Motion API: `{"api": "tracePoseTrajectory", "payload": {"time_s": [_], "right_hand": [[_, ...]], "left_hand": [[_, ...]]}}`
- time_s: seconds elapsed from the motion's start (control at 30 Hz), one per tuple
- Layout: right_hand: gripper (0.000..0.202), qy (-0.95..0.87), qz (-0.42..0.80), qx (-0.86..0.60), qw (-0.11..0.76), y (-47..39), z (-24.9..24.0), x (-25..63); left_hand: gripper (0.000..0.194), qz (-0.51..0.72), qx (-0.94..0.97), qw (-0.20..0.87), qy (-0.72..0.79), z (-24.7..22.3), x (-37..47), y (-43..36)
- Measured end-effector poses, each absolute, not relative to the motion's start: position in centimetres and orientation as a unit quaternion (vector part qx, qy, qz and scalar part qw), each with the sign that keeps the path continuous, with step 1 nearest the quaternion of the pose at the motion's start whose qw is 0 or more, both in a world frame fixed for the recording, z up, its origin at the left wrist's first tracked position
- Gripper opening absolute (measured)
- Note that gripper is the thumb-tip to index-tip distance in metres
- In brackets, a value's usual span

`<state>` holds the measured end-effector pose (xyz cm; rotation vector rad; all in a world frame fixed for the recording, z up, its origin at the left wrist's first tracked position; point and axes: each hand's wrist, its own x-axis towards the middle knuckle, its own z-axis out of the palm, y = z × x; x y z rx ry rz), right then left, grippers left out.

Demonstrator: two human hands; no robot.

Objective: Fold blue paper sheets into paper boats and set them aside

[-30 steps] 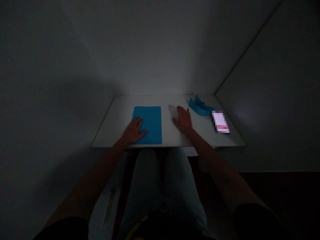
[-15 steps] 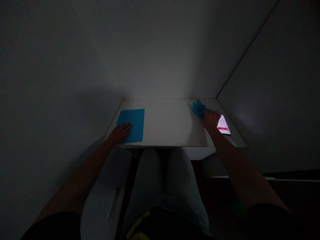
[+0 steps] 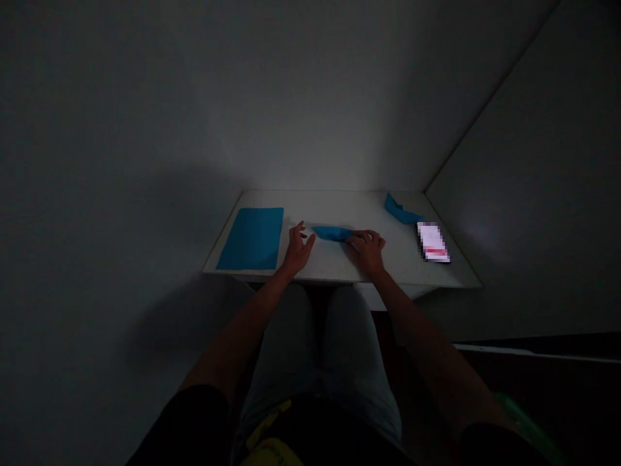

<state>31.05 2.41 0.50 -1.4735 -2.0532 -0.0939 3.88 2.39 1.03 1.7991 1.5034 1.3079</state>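
A folded blue paper boat (image 3: 330,233) lies across the middle of the white table, between my two hands. My right hand (image 3: 367,250) is closed on its right end, and the fingers cover that part. Just off its left tip, my left hand (image 3: 297,251) has its fingers apart and holds nothing. Flat at the left of the table is blue paper (image 3: 252,238), apart from both hands. A second folded blue paper boat (image 3: 400,212) stands at the back right, beyond my right hand.
A lit phone (image 3: 433,243) lies on the right side of the table (image 3: 334,204), close to the second boat. Walls (image 3: 310,103) rise behind and at the sides. My legs are under the front edge. The light is dim.
My left hand has left the blue paper and moved right. My right hand has come from the back right to the middle, where one boat now lies; another stays behind.
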Motion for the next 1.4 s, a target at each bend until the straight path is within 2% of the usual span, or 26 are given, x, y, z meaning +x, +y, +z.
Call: {"api": "tracePoseTrajectory", "payload": {"time_s": [0.2, 0.33, 0.43, 0.5, 0.63, 0.8, 0.97, 1.03, 1.17, 1.4], "right_hand": [[0.01, -0.79, 0.004, -0.51, 0.341, 0.7, -0.5, 29.1], [0.011, -0.752, 0.058, -0.531, 0.387, 1.5, -0.9, 29.4], [0.016, -0.716, 0.095, -0.546, 0.424, 2.2, -1.4, 29.9], [0.019, -0.703, 0.112, -0.551, 0.435, 2.6, -1.7, 30.2], [0.023, -0.714, 0.135, -0.551, 0.41, 3.2, -2.1, 30.4], [0.03, -0.73, 0.158, -0.524, 0.409, 3.1, -1.7, 30.1], [0.034, -0.741, 0.158, -0.508, 0.41, 2.6, -1.0, 29.8], [0.03, -0.75, 0.149, -0.508, 0.397, 2.5, -0.9, 29.7], [0.024, -0.766, 0.165, -0.499, 0.372, 2.4, -0.7, 29.7], [0.022, -0.793, 0.163, -0.472, 0.349, 1.9, -0.2, 29.5]], "left_hand": [[0.047, 0.478, 0.611, 0.318, 0.545, -0.2, 4.8, 1.6], [0.049, 0.48, 0.607, 0.353, 0.526, 0.0, 4.4, 1.6], [0.059, 0.484, 0.62, 0.374, 0.49, -0.1, 4.4, 1.1], [0.058, 0.476, 0.641, 0.382, 0.465, -0.3, 4.5, 0.5], [0.03, 0.446, 0.711, 0.328, 0.433, -0.5, 4.5, -0.3], [0.046, 0.441, 0.729, 0.299, 0.429, 0.0, 4.5, -0.3], [0.031, 0.341, 0.796, 0.283, 0.411, 2.0, 4.6, -0.2], [0.034, 0.312, 0.81, 0.273, 0.414, 2.9, 5.1, -0.1], [0.042, 0.298, 0.801, 0.234, 0.464, 4.1, 6.8, 0.8], [0.026, 0.29, 0.776, 0.173, 0.533, 5.1, 9.4, 2.5]]}}
